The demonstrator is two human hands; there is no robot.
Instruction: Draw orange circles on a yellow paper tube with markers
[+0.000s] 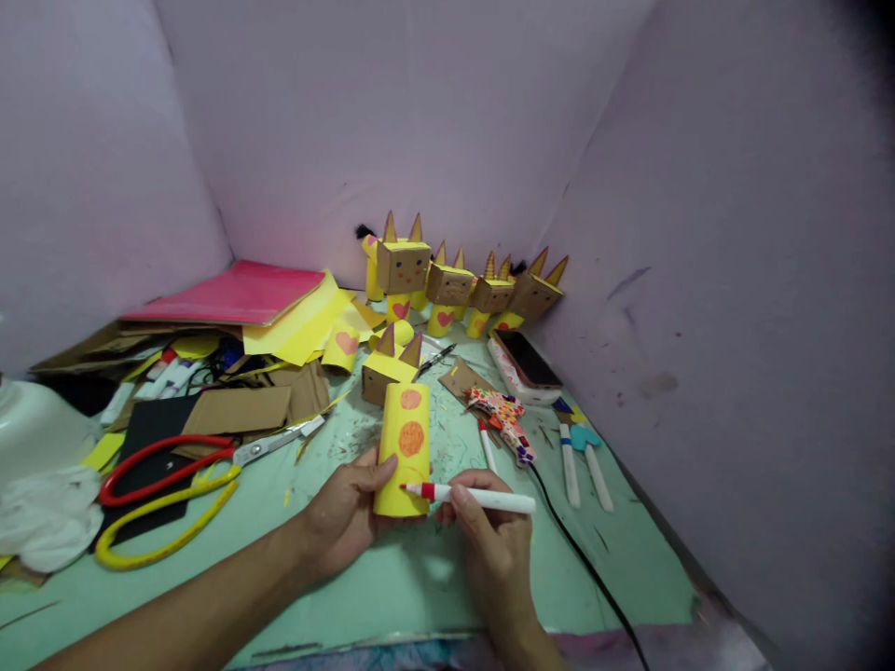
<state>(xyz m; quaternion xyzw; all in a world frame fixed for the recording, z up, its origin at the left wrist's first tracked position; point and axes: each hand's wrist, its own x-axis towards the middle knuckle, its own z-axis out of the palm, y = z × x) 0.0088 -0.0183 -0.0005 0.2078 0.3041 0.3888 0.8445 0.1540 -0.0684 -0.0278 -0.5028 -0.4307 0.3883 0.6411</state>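
Note:
Upright in my left hand [350,508] is a yellow paper tube [406,475], with the thumb on its front and the fingers behind it. Two orange-red filled circles show on the tube's upper half, and a faint curved line lies below them. My right hand [489,531] is closed round a white marker [489,499] with a red collar. The marker's tip points left and meets the lower part of the tube. Just behind the tube sits a small cardboard box head [378,380] with a yellow top and two pointed ears.
Large red-and-yellow scissors [172,503], dark paper and cardboard scraps lie left. Cardboard-headed figures [404,268] stand along the back wall. A patterned glue gun [507,424] with a black cord, a phone [528,359] and more markers [570,466] are on the right.

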